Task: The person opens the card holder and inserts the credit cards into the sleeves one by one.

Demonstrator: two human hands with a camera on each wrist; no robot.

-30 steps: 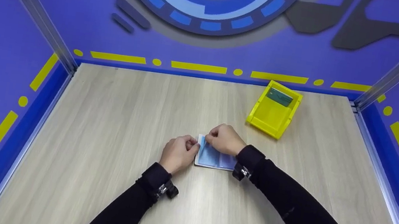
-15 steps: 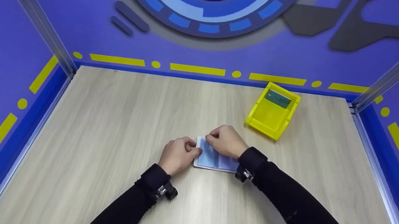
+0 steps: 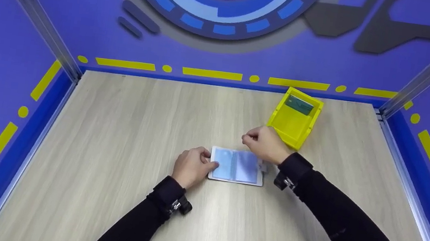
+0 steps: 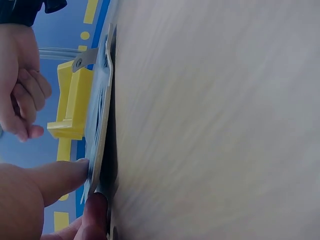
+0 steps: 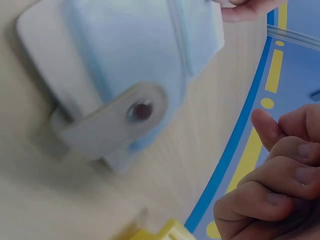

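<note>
- The left hand pinches the left edge of the card holder: its thumb presses on the top side, and a finger reaches beneath the cover's edge, so the gap between them is narrow, filled by the holder.
- The right hand has its fingers curled in towards the palm, the thumb and index tips close together; nothing shows between them. It hangs just beyond the right end of the holder, apart from it.
- The card holder lies unfolded on the wooden table, in front of the person, between the two hands and nearer the person than the yellow bin.
- Its long axis runs left to right, roughly parallel to the table's far edge; the fold crosses it at the middle, running near to far, with pale blue clear sleeves on either side.
- The strap with its round snap is at the right end, the end away from the left hand.
- The yellow bin stands at the far right, set slightly askew, with a dark green card inside, at its far wall.
</note>
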